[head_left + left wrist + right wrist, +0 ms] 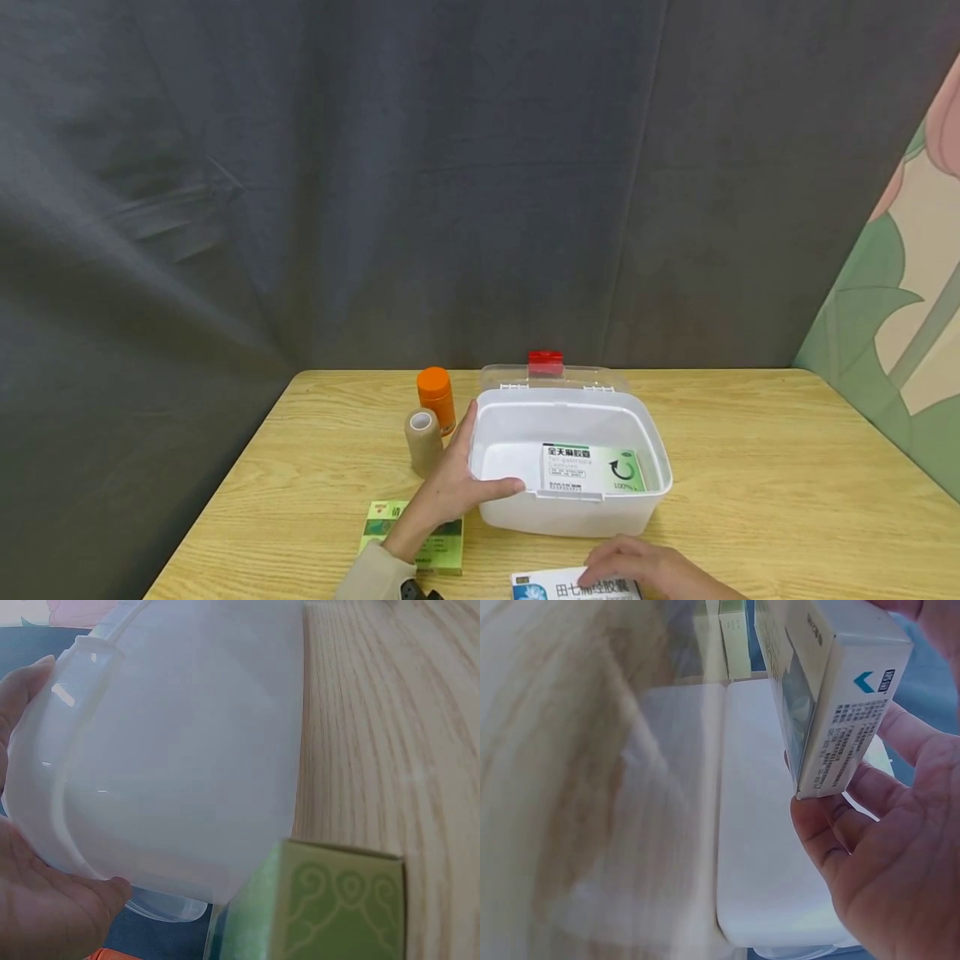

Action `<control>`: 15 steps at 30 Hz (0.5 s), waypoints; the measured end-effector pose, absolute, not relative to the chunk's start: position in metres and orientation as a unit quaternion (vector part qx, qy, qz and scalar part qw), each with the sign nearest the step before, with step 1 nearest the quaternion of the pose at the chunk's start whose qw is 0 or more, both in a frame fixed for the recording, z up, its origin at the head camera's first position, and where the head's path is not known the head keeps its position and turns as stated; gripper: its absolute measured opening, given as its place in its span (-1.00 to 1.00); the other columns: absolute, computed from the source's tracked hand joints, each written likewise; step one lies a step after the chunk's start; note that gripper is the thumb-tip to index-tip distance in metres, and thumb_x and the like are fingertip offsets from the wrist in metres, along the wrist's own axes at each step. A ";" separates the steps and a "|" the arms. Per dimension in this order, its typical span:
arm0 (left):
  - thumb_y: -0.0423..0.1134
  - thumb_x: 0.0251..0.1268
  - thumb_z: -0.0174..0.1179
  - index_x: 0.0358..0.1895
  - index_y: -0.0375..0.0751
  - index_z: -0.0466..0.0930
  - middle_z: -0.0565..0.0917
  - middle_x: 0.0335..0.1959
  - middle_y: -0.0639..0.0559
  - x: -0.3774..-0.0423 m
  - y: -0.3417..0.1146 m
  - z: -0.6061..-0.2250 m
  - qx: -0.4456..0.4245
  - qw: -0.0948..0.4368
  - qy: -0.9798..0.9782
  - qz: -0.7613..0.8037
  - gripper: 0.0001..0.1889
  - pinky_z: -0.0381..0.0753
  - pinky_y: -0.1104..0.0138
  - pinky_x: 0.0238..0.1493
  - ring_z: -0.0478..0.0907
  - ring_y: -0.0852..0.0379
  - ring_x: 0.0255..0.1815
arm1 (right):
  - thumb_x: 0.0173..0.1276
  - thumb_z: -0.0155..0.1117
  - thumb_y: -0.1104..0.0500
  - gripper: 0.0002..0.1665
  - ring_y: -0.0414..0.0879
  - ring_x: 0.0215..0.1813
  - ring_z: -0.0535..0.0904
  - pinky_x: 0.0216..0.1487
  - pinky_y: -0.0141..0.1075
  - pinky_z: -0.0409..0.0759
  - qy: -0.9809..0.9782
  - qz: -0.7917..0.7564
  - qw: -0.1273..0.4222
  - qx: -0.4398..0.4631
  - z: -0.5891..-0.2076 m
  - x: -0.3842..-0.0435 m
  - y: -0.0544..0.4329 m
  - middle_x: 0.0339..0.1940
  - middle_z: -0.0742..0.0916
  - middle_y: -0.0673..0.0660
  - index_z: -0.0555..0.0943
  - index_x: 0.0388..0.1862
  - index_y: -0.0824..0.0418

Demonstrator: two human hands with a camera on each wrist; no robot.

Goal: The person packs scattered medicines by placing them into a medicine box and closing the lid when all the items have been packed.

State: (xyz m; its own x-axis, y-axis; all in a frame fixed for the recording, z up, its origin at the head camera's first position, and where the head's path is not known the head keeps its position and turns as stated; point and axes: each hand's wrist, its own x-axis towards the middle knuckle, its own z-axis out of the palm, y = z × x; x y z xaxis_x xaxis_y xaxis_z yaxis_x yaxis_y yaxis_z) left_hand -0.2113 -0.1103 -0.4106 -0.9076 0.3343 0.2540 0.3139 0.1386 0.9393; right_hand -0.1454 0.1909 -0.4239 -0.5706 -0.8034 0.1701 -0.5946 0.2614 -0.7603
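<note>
A white plastic box (pixel 558 517) stands on the table with its clear lid (pixel 510 377) folded back behind it. My left hand (pixel 452 483) holds the box's front left corner, thumb over the front rim and fingers along the left side. Inside lies a white and green medicine box (pixel 592 468). My right hand (pixel 637 565) grips a white and blue medicine box (pixel 543 587) in front of the plastic box. In the right wrist view, fingers curl under the end of this medicine box (pixel 855 712), which is tilted up.
A green medicine box (pixel 442 550) lies beneath my left forearm, partly hidden. A beige bandage roll (pixel 425 446) and an orange-capped bottle (pixel 437 396) stand left of the plastic box. A red latch (pixel 545 362) sits on the lid. Dark cloth (pixel 465 183) hangs behind the wooden table (pixel 765 475).
</note>
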 end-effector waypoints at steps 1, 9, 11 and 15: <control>-0.13 -0.07 0.54 0.57 -0.16 -0.30 0.28 0.35 -0.27 -0.211 -0.110 -0.411 0.215 0.007 0.755 0.620 0.27 0.36 -0.09 0.23 0.38 -0.28 0.16 | 0.29 0.39 0.09 -0.57 -0.24 0.05 0.47 0.00 -0.39 0.47 0.787 -0.409 0.128 -0.444 -0.422 -0.145 0.191 0.09 0.58 -0.11 0.60 0.15 -0.07; -0.13 -0.06 0.54 0.57 -0.17 -0.30 0.25 0.37 -0.28 -0.211 -0.111 -0.411 0.210 0.009 0.758 0.617 0.27 0.34 -0.10 0.24 0.36 -0.29 0.17 | 0.31 0.37 0.03 -0.56 -0.20 0.04 0.49 0.03 -0.38 0.48 0.790 -0.412 0.136 -0.433 -0.407 -0.140 0.191 0.09 0.58 -0.10 0.57 0.17 -0.12; -0.10 -0.06 0.54 0.57 -0.16 -0.31 0.25 0.37 -0.28 -0.211 -0.111 -0.411 0.210 0.010 0.758 0.618 0.28 0.34 -0.11 0.24 0.36 -0.31 0.17 | 0.31 0.37 0.03 -0.55 -0.20 0.04 0.48 0.04 -0.38 0.47 0.790 -0.415 0.142 -0.428 -0.404 -0.140 0.191 0.10 0.58 -0.10 0.57 0.17 -0.12; -0.08 -0.06 0.54 0.57 -0.14 -0.30 0.26 0.37 -0.27 -0.212 -0.111 -0.412 0.211 0.010 0.759 0.616 0.27 0.35 -0.10 0.24 0.36 -0.30 0.17 | 0.30 0.38 0.02 -0.54 -0.20 0.05 0.48 0.05 -0.38 0.47 0.792 -0.415 0.142 -0.425 -0.400 -0.139 0.191 0.11 0.58 -0.09 0.56 0.18 -0.12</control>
